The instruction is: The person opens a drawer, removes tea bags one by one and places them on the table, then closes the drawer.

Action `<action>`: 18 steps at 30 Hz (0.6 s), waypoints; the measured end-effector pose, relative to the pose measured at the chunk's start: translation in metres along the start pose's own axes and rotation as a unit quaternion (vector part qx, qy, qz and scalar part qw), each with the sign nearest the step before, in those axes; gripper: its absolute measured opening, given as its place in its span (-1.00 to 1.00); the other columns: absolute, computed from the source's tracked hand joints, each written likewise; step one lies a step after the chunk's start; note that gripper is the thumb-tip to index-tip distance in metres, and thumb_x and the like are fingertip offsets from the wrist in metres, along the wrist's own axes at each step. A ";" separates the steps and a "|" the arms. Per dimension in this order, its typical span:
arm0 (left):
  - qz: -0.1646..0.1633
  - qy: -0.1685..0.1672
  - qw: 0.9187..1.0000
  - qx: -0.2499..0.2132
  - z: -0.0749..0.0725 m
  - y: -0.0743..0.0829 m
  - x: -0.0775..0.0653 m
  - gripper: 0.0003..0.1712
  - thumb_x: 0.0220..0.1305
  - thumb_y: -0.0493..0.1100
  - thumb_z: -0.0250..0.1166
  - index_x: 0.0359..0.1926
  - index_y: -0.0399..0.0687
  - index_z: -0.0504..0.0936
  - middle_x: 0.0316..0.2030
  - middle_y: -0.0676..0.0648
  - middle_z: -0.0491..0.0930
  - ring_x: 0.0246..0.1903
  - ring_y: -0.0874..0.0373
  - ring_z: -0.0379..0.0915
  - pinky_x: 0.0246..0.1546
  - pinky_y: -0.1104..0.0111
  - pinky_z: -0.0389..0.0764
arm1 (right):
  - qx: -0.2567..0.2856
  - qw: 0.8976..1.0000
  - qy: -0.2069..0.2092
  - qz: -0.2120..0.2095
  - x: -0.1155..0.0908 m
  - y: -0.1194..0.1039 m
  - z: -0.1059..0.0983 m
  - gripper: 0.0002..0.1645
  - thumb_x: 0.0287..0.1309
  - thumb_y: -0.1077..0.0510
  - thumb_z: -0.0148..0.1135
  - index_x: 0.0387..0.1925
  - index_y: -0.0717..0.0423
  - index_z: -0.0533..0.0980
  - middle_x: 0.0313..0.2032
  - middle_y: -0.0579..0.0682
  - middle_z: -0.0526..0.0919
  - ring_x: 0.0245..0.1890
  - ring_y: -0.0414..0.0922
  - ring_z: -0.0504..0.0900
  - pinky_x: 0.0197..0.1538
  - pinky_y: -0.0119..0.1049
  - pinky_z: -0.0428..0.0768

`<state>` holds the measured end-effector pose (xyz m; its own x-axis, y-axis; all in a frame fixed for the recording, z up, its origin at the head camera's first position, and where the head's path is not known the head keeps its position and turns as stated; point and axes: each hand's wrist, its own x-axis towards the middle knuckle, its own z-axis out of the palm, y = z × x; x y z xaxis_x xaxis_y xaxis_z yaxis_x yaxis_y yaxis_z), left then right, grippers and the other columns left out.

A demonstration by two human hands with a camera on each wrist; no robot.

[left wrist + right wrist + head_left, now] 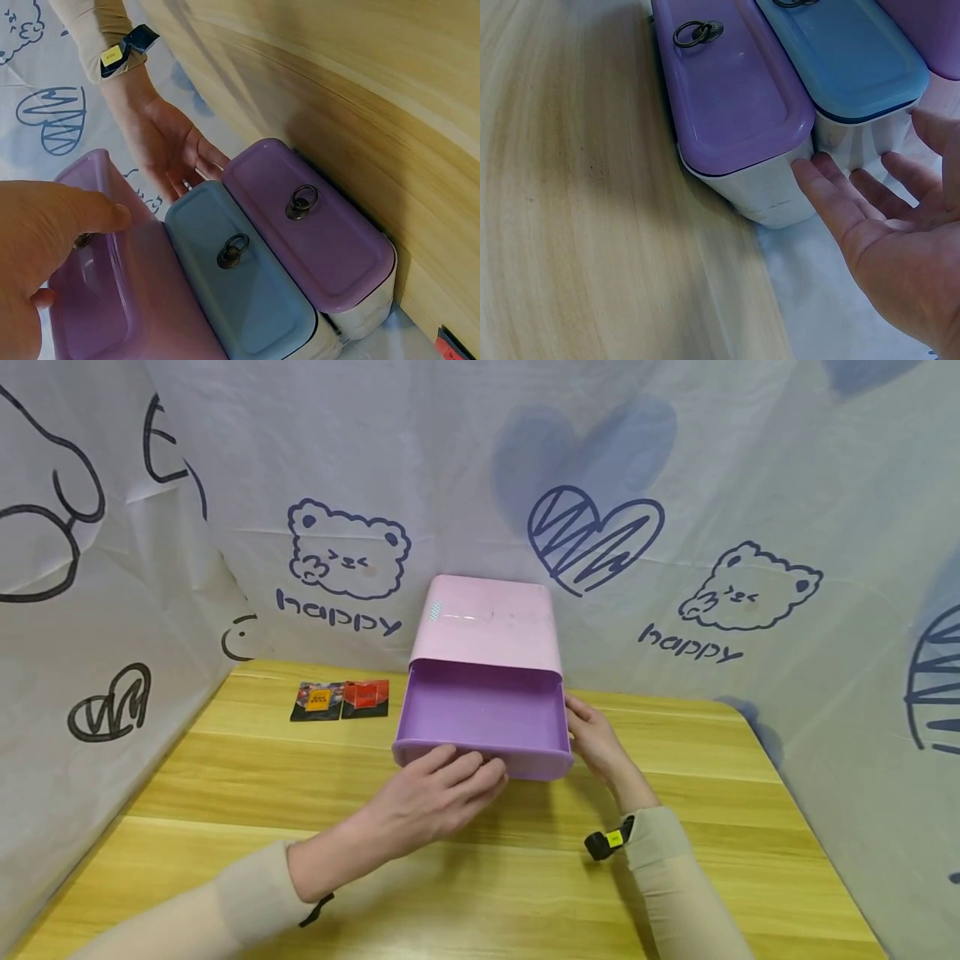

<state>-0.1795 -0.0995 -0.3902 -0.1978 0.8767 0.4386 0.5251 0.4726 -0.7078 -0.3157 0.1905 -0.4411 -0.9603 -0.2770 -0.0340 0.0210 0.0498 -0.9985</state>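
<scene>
A small drawer cabinet (487, 622) with a pink top stands against the back cloth. Its purple top drawer (480, 702) is pulled out toward me, inside visible. My left hand (442, 797) grips the front of that drawer, fingers at its edge; the hand partly covers its metal pull in the left wrist view. Below, a blue drawer (240, 262) and a purple bottom drawer (307, 247) sit closed, each with a ring pull. My right hand (892, 217) touches the cabinet's white right side with extended, slightly bent fingers.
Two small packets lie left of the cabinet, a black one with an orange label (318, 702) and a red and black one (365, 699). The wooden table (187, 843) meets a printed cloth (465, 468) behind and at both sides.
</scene>
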 end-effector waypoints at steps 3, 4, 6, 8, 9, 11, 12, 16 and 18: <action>-0.004 0.005 1.000 0.005 0.001 0.000 0.000 -0.56 0.43 -0.31 0.05 0.25 -0.04 0.60 0.18 -0.04 0.49 -0.02 0.08 0.40 0.00 0.27 0.51 | 0.001 1.000 0.001 0.000 0.000 0.000 0.000 -0.32 0.63 0.10 -0.10 0.60 0.28 0.07 0.55 0.27 0.18 0.47 0.22 0.31 0.33 -0.10 0.54; -0.005 0.008 1.000 0.004 0.002 0.000 0.000 -0.58 0.45 -0.31 0.02 0.22 -0.05 0.61 0.16 -0.05 0.49 -0.03 0.07 0.39 -0.01 0.27 0.51 | 0.002 1.000 0.001 0.000 0.000 0.000 0.000 -0.32 0.63 0.10 -0.10 0.60 0.28 0.07 0.56 0.27 0.18 0.47 0.22 0.30 0.34 -0.10 0.53; -0.006 0.015 1.000 0.003 0.002 0.000 0.000 -0.60 0.48 -0.31 -0.03 0.17 -0.07 0.62 0.13 -0.05 0.50 -0.05 0.07 0.39 -0.03 0.27 0.50 | 0.004 1.000 0.001 0.001 -0.001 0.000 0.000 -0.32 0.64 0.11 -0.10 0.60 0.29 0.06 0.56 0.26 0.18 0.48 0.22 0.30 0.35 -0.09 0.52; -0.007 0.022 1.000 0.001 0.003 -0.001 0.000 -0.61 0.50 -0.31 -0.06 0.13 -0.09 0.64 0.09 -0.06 0.51 -0.07 0.06 0.40 -0.04 0.27 0.50 | 0.007 1.000 0.001 0.001 -0.001 -0.001 0.001 -0.32 0.64 0.12 -0.10 0.60 0.29 0.06 0.55 0.27 0.19 0.47 0.22 0.30 0.35 -0.08 0.52; -0.008 0.026 1.000 0.001 0.003 -0.001 0.000 -0.62 0.50 -0.31 -0.06 0.11 -0.09 0.64 0.08 -0.07 0.52 -0.07 0.06 0.40 -0.04 0.27 0.51 | 0.008 1.000 0.001 0.001 -0.001 -0.001 0.001 -0.32 0.64 0.12 -0.10 0.60 0.29 0.07 0.55 0.27 0.19 0.47 0.21 0.30 0.35 -0.09 0.52; -0.011 0.030 1.000 -0.002 0.003 -0.001 0.000 -0.63 0.52 -0.29 -0.08 0.06 -0.08 0.65 0.05 -0.07 0.52 -0.08 0.06 0.41 -0.05 0.27 0.50 | 0.010 1.000 0.000 0.000 -0.002 -0.001 0.001 -0.33 0.64 0.12 -0.10 0.60 0.29 0.07 0.55 0.26 0.20 0.47 0.20 0.31 0.35 -0.10 0.52; -0.012 0.031 0.999 -0.004 0.003 -0.001 0.000 -0.64 0.52 -0.29 -0.08 0.04 -0.07 0.65 0.05 -0.07 0.53 -0.08 0.06 0.41 -0.05 0.27 0.50 | 0.010 1.000 0.000 0.000 -0.002 -0.001 0.001 -0.33 0.64 0.12 -0.10 0.60 0.29 0.07 0.55 0.26 0.20 0.46 0.20 0.31 0.35 -0.10 0.52; -0.018 0.032 0.999 -0.015 0.003 0.000 0.000 -0.65 0.53 -0.27 -0.08 -0.01 -0.02 0.65 0.02 -0.06 0.55 -0.09 0.06 0.43 -0.06 0.27 0.49 | 0.008 1.000 0.000 0.000 -0.002 -0.002 0.001 -0.32 0.63 0.10 -0.09 0.60 0.28 0.07 0.55 0.26 0.20 0.47 0.20 0.32 0.34 -0.11 0.53; -0.020 0.032 0.999 -0.019 0.002 0.000 0.000 -0.65 0.53 -0.26 -0.07 -0.01 0.00 0.66 0.02 -0.05 0.56 -0.09 0.06 0.43 -0.07 0.28 0.49 | 0.007 1.000 0.000 0.000 -0.002 -0.001 0.001 -0.32 0.63 0.09 -0.09 0.60 0.27 0.07 0.55 0.26 0.20 0.47 0.21 0.31 0.34 -0.11 0.53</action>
<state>-0.1816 -0.0990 -0.3915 -0.1671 0.8488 0.5016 0.5489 0.5027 -0.6678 -0.3136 0.1900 -0.4397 -0.9601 -0.2776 -0.0349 0.0257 0.0366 -0.9990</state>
